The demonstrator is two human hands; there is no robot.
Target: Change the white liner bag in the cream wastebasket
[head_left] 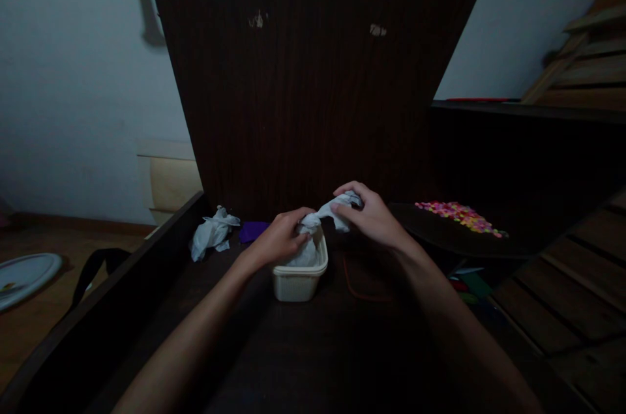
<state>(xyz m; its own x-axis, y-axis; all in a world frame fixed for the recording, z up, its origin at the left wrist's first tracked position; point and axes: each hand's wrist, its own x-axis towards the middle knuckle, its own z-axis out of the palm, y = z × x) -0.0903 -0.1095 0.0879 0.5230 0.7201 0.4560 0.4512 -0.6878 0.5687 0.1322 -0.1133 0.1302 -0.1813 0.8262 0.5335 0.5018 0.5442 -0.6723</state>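
A small cream-coloured plastic basket stands on the dark desk in front of me. White crumpled material, either thin plastic bag or tissue, fills part of it and rises above the rim. At the basket's far left side, my left hand has its fingers closed on this material. My right hand, up and to the right of the basket, grips the other end between thumb and fingers. The stretch between both hands looks twisted. Dim light hides the finer detail.
Left of the basket lie another crumpled white bag and a purple piece. Small colourful pieces are spread on a dark surface at right. A raised side board edges the desk; a tall dark panel stands behind.
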